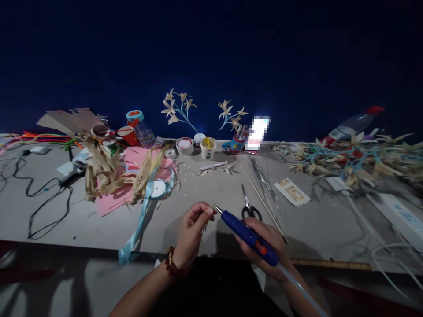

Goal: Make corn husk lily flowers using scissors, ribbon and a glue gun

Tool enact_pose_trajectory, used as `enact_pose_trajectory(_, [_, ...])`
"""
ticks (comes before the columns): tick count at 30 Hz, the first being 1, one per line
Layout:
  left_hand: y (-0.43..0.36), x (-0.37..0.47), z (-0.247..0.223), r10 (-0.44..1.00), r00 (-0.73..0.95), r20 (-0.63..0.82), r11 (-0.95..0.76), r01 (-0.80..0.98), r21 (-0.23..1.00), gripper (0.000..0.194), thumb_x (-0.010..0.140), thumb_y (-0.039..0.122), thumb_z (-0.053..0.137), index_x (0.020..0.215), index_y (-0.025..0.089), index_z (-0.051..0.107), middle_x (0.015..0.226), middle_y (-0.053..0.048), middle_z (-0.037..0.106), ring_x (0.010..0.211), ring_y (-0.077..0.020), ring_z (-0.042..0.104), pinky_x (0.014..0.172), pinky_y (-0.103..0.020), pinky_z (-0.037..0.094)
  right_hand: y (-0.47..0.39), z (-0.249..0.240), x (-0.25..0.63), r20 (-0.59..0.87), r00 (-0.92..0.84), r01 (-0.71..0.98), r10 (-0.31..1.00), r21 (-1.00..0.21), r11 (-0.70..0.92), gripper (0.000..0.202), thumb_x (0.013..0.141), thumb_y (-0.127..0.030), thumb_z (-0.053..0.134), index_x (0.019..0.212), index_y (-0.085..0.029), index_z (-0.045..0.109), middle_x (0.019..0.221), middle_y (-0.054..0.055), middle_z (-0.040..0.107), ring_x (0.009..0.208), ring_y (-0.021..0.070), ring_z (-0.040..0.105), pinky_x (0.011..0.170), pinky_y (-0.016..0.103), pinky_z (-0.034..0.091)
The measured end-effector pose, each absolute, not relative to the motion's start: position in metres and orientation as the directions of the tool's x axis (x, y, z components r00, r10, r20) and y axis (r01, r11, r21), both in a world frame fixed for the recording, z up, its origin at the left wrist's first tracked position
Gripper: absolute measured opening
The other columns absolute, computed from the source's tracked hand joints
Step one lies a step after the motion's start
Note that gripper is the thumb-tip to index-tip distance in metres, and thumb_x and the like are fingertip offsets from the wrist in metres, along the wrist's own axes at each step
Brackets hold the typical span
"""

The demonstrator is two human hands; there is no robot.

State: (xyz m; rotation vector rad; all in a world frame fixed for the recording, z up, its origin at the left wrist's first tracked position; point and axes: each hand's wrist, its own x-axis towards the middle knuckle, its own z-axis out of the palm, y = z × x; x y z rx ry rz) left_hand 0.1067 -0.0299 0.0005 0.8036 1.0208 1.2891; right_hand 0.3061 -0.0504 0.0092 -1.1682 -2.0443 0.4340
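My right hand point(264, 237) is wrapped round a blue glue gun point(249, 235), with a clear glue stick point(299, 288) trailing from its back end. The metal nozzle points up and left, right at the fingertips of my left hand point(197, 224). Those fingers are closed in a pinch on a small, thin piece; most of it is hidden, so its kind cannot be told. Black-handled scissors point(248, 207) lie just beyond my right hand. Beside them are a thin wooden stick point(267, 209) and a bundle of thin wires point(266, 182).
Dried husks point(102, 171), pink paper point(114, 200) and a blue ribbon spool point(156, 189) lie on the left. Husk flowers point(178, 108) stand at the back near paper cups point(208, 149) and a lit phone point(257, 133). A power strip point(399, 215) and cables are at right.
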Motion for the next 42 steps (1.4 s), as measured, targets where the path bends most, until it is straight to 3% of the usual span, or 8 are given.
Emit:
enact_pose_trajectory(7, [-0.03, 0.106, -0.001, 0.989, -0.017, -0.147, 0.13, -0.381, 0.916, 0.017, 0.083, 0.033, 0.069, 0.075, 0.018, 0.067, 0.071, -0.002, 0.06, 0.073, -0.0161, 0.052, 0.074, -0.028, 0.039, -0.05, 0.008, 0.307, 0.367, -0.355, 0.607, 0.86, -0.609, 0.511, 0.01, 0.088, -0.032, 0.056, 0.094, -0.025, 0.053, 0.077, 0.003, 0.065, 0.063, 0.0193, 0.063, 0.058, 0.029, 0.046])
enact_pose_trajectory(21, [-0.031, 0.106, 0.0, 0.991, 0.02, -0.129, 0.126, -0.393, 0.911, 0.013, 0.088, 0.028, 0.066, 0.078, 0.019, 0.066, 0.074, 0.0, 0.06, 0.075, -0.0134, 0.05, 0.077, -0.025, 0.038, -0.05, -0.002, 0.31, 0.459, -0.359, 0.64, 0.812, -0.512, 0.573, 0.014, 0.088, -0.035, 0.054, 0.093, -0.022, 0.052, 0.074, 0.002, 0.063, 0.059, 0.0171, 0.061, 0.055, 0.026, 0.044])
enact_pose_trajectory(42, [-0.033, 0.106, 0.002, 0.99, 0.027, -0.14, 0.138, -0.405, 0.904, 0.014, 0.087, 0.028, 0.066, 0.077, 0.018, 0.066, 0.073, 0.0, 0.059, 0.075, -0.0138, 0.05, 0.075, -0.026, 0.038, -0.05, -0.002, 0.311, 0.493, -0.377, 0.634, 0.784, -0.479, 0.607, 0.012, 0.088, -0.035, 0.052, 0.09, -0.023, 0.051, 0.073, 0.001, 0.064, 0.058, 0.0156, 0.06, 0.054, 0.025, 0.043])
